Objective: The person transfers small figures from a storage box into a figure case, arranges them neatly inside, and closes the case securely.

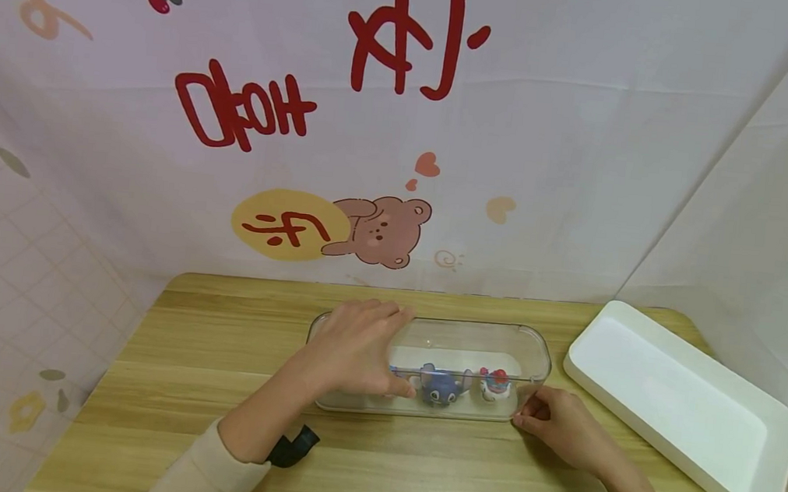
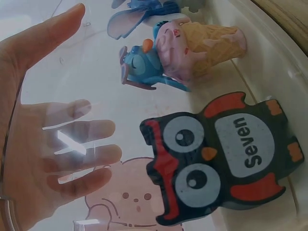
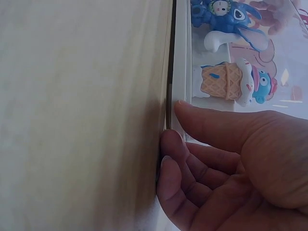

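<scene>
A long display box with a clear lid [image 1: 470, 339] and a white base [image 1: 421, 414] sits mid-table. My left hand [image 1: 360, 348] spans the lid's left part from above, thumb at the front and fingers at the back. With thumb and fingertips, my right hand [image 1: 561, 425] pinches the base rim at the front right corner. Inside stand a blue long-eared figurine [image 1: 441, 387] and an ice-cream-cone figurine [image 3: 222, 82]. Through the clear plastic, the left wrist view shows another cone figurine [image 2: 202, 50] and a black-and-red owl block [image 2: 216, 159] reading "Seven".
An open white tray [image 1: 676, 403] lies at an angle to the right of the box. Behind the wooden table [image 1: 231, 341] hangs a printed white cloth [image 1: 557, 151]. Black straps [image 1: 293, 448] show by both wrists.
</scene>
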Action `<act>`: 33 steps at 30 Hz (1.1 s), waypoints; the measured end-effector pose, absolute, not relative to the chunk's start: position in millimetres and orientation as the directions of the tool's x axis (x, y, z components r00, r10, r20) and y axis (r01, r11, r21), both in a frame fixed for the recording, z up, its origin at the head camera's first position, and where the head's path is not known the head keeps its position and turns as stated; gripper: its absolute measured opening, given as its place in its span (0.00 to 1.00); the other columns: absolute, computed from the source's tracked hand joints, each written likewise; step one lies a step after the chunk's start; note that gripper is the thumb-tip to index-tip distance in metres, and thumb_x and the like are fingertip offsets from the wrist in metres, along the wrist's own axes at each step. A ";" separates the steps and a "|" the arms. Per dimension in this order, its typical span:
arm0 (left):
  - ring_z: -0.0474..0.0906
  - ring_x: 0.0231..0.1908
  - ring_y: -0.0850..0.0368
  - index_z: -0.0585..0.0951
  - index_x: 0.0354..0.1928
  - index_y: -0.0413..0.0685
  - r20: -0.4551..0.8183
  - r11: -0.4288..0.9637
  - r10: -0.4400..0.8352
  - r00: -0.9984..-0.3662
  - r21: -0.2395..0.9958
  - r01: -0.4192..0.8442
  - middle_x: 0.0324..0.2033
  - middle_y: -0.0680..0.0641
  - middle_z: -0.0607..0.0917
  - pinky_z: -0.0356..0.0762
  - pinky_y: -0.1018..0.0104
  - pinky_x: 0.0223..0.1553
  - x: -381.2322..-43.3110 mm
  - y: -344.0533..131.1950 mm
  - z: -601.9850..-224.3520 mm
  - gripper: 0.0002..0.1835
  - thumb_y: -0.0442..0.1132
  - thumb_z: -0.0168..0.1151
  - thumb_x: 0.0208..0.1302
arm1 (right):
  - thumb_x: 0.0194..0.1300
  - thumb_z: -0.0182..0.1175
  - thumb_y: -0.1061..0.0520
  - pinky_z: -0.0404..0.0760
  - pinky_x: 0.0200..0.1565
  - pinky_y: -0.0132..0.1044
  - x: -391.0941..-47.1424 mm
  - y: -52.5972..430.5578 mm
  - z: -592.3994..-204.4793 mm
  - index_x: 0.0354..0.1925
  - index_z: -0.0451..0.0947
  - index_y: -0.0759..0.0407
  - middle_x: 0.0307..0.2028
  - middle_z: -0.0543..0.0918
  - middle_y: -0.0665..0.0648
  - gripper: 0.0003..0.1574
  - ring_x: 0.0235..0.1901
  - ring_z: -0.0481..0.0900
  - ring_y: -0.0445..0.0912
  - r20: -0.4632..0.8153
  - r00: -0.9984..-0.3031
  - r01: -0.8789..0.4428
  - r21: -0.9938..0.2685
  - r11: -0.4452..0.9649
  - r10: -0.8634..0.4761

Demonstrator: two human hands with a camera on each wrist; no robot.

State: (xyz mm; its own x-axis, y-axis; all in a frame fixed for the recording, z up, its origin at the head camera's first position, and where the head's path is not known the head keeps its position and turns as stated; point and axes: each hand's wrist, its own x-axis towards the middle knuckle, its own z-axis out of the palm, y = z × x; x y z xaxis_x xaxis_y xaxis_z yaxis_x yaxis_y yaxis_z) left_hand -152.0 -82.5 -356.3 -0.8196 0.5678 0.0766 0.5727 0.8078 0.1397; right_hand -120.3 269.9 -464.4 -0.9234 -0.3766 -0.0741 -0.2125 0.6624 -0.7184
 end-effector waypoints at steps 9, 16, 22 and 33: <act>0.80 0.59 0.46 0.78 0.71 0.49 0.090 0.803 0.569 -0.817 0.153 0.576 0.59 0.48 0.84 0.78 0.48 0.60 -152.0 -83.3 -358.0 0.54 0.72 0.77 0.44 | 0.67 0.72 0.58 0.79 0.32 0.31 -119.6 270.4 -464.8 0.36 0.82 0.58 0.29 0.81 0.47 0.08 0.29 0.77 0.35 -0.076 -0.926 -0.209 -0.710 0.672 -0.369; 0.80 0.59 0.48 0.77 0.72 0.50 0.098 0.800 0.571 -0.815 0.156 0.580 0.58 0.48 0.84 0.77 0.49 0.61 -151.5 -84.2 -359.1 0.55 0.73 0.77 0.43 | 0.67 0.72 0.59 0.80 0.32 0.31 -119.8 269.8 -463.9 0.36 0.81 0.58 0.29 0.81 0.47 0.08 0.29 0.77 0.34 -0.066 -0.925 -0.219 -0.711 0.668 -0.374; 0.79 0.60 0.48 0.76 0.72 0.50 0.087 0.801 0.573 -0.815 0.149 0.580 0.58 0.48 0.84 0.76 0.49 0.62 -150.5 -86.0 -359.7 0.55 0.73 0.77 0.45 | 0.67 0.72 0.59 0.79 0.32 0.31 -120.4 269.7 -464.6 0.36 0.81 0.58 0.29 0.80 0.47 0.08 0.29 0.77 0.34 -0.069 -0.922 -0.221 -0.714 0.665 -0.380; 0.79 0.59 0.47 0.73 0.75 0.49 0.096 0.794 0.585 -0.805 0.133 0.593 0.58 0.47 0.83 0.77 0.48 0.62 -148.6 -88.6 -360.5 0.57 0.74 0.76 0.47 | 0.66 0.73 0.59 0.80 0.32 0.31 -121.0 270.3 -466.4 0.36 0.81 0.58 0.29 0.80 0.46 0.08 0.29 0.77 0.34 -0.048 -0.921 -0.235 -0.722 0.651 -0.386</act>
